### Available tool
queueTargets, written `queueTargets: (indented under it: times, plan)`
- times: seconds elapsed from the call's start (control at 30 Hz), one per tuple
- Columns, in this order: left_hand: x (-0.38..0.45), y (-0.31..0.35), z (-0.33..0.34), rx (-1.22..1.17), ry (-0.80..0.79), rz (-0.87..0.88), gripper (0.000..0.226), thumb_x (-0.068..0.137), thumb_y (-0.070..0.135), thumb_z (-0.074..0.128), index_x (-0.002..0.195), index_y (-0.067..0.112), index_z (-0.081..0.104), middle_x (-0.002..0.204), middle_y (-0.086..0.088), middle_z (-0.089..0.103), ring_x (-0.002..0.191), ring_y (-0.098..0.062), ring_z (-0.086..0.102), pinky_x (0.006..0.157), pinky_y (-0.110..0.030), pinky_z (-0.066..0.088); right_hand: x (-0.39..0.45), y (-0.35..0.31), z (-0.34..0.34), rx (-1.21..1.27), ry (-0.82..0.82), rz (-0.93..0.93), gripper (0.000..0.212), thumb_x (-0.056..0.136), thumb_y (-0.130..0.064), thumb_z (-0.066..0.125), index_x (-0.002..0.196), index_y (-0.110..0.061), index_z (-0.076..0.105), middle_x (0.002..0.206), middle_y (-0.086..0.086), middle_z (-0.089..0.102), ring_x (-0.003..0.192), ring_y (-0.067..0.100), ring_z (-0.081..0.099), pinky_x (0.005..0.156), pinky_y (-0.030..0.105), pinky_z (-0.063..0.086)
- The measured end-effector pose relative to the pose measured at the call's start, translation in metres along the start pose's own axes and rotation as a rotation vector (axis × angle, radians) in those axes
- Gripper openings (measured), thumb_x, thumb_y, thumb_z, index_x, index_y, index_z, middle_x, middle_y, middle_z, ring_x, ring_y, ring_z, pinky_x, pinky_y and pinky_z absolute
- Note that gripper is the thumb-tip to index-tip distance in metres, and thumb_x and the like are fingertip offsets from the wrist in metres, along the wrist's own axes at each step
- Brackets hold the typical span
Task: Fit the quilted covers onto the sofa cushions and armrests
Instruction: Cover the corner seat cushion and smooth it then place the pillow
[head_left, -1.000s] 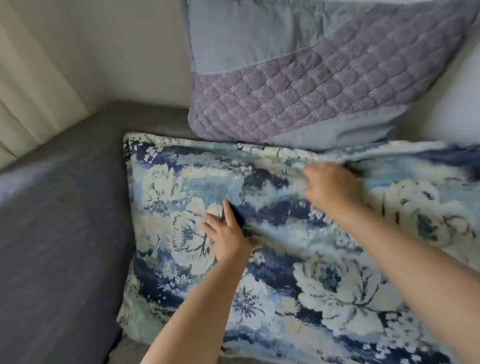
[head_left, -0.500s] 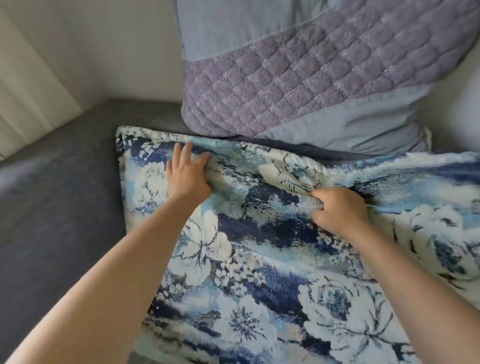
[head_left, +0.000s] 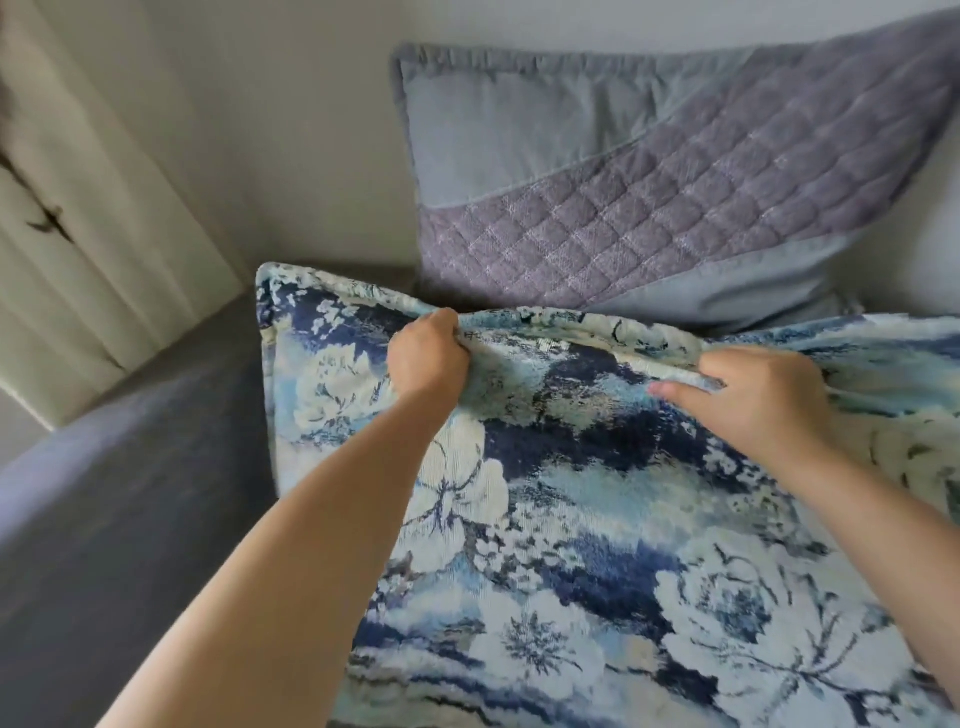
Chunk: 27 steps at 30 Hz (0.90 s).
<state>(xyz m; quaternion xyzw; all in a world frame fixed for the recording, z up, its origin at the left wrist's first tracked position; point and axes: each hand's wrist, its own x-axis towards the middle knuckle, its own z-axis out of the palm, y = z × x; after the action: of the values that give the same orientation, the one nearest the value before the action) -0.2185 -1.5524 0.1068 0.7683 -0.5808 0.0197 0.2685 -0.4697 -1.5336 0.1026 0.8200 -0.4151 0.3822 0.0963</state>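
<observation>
A large cushion in a blue and white floral cover (head_left: 597, 519) fills the lower right of the view, lying on the grey sofa. My left hand (head_left: 428, 356) grips a fold of the cover at its top edge, fingers curled round the fabric. My right hand (head_left: 753, 389) grips the same top edge further right, with one finger stretched along the fabric. Behind them a blue-grey cushion with a purple quilted band (head_left: 675, 192) leans upright against the wall.
The grey sofa surface (head_left: 119, 519) runs along the left side. A pale curtain (head_left: 78, 234) hangs at the upper left and a light wall (head_left: 291, 156) stands behind the cushions.
My left hand went from lying flat near the cover's left corner to gripping its top edge. The top edge has risen, and my right hand still holds it.
</observation>
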Motion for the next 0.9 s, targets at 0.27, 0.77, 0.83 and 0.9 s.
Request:
queueTargets:
  times: [0.27,0.77,0.83,0.9]
  plan:
    - [0.003,-0.037,0.033,0.156,-0.322,0.055,0.018,0.084,-0.006,0.041,0.087,0.009,0.050,0.099,-0.009,0.057,0.099,-0.031,0.052,0.075,-0.032,0.043,-0.017,0.003,0.044,-0.127,-0.390,0.091,0.032,0.083,-0.043,0.061,0.074,-0.016,0.048,0.067,-0.016,0.035,0.057,0.002,0.038,0.049,0.008,0.031]
    - [-0.091,0.027,0.047,0.119,-0.298,0.276,0.067,0.090,0.007,0.046,0.148,0.014,0.012,0.157,-0.006,0.005,0.145,-0.022,0.002,0.118,-0.037,0.008,-0.052,0.020,-0.006,-0.242,-0.838,0.011,0.070,0.093,-0.048,0.039,0.148,-0.018,0.007,0.155,0.002,0.006,0.143,0.021,0.008,0.116,0.034,0.003]
    - [-0.117,0.051,0.048,0.102,-0.318,0.317,0.061,0.094,0.015,0.043,0.147,0.014,0.014,0.157,-0.007,0.003,0.145,-0.022,0.002,0.117,-0.035,0.006,-0.075,0.038,-0.028,-0.298,-0.738,0.042,0.064,0.095,-0.044,0.037,0.148,-0.023,0.007,0.156,0.000,-0.001,0.144,0.020,-0.002,0.112,0.034,-0.010]
    - [-0.137,0.069,0.054,0.122,-0.327,0.363,0.056,0.096,0.021,0.040,0.146,0.014,0.018,0.156,-0.008,0.003,0.145,-0.022,0.002,0.117,-0.035,0.006,-0.106,0.057,-0.049,-0.311,-0.730,0.197,0.061,0.095,-0.041,0.037,0.148,-0.028,0.008,0.156,-0.002,-0.010,0.144,0.021,-0.010,0.111,0.037,-0.013]
